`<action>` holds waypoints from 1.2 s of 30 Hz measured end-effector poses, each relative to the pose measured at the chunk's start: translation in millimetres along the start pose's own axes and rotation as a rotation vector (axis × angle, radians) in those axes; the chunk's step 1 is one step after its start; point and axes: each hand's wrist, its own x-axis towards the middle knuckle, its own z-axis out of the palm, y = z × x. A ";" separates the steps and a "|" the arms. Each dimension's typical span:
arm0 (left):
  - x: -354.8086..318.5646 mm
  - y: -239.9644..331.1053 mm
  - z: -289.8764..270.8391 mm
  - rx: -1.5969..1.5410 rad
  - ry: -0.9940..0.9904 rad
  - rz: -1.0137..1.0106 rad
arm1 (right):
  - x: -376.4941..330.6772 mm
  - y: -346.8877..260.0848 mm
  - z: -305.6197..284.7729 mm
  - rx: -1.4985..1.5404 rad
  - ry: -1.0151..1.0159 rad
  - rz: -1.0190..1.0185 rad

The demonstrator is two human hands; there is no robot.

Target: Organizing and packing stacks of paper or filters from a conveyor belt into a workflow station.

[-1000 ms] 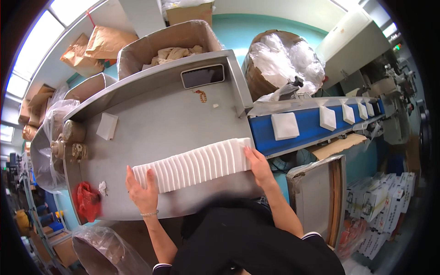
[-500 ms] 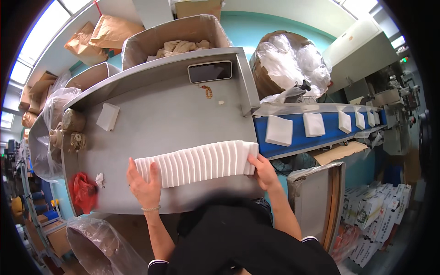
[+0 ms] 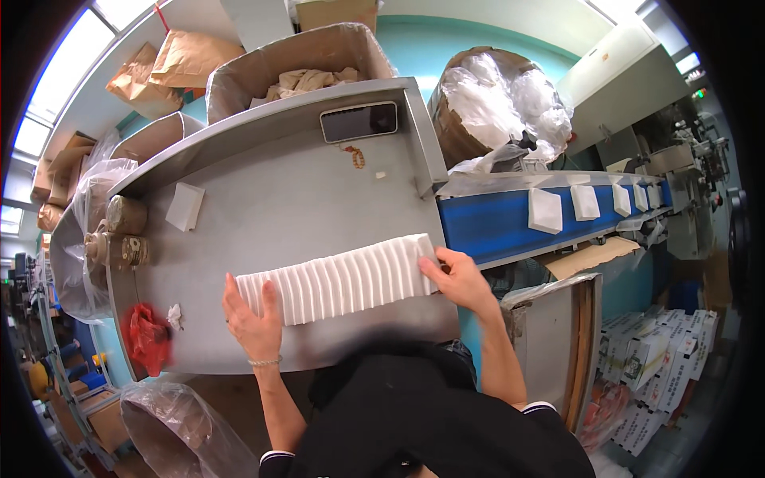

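On the metal table (image 3: 279, 199), our half-closed left hand (image 3: 252, 325) at nine o'clock and half-closed right hand (image 3: 466, 283) at three hold folded napkins (image 3: 351, 277). Likely soft, light; press both ends.

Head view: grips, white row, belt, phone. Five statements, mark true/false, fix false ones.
1. Left grip is at the left end of the white row. True.
2. Right grip is at the row's middle. False: it is at its right end.
3. White pieces lie spaced along the blue belt. True.
4. Phone lies on the belt. False: it lies on the metal table.
5. Red bag is by the table's left edge. True.
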 end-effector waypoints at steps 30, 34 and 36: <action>-5.5 16.6 6.6 0.009 0.014 -0.057 | 6.9 34.3 49.2 0.806 0.049 0.116; -6.4 18.7 7.3 -0.016 0.006 -0.057 | -12.5 48.2 22.3 1.090 -0.204 0.358; -6.9 20.8 8.4 -0.022 -0.008 -0.066 | -14.0 45.9 21.7 1.100 0.145 0.322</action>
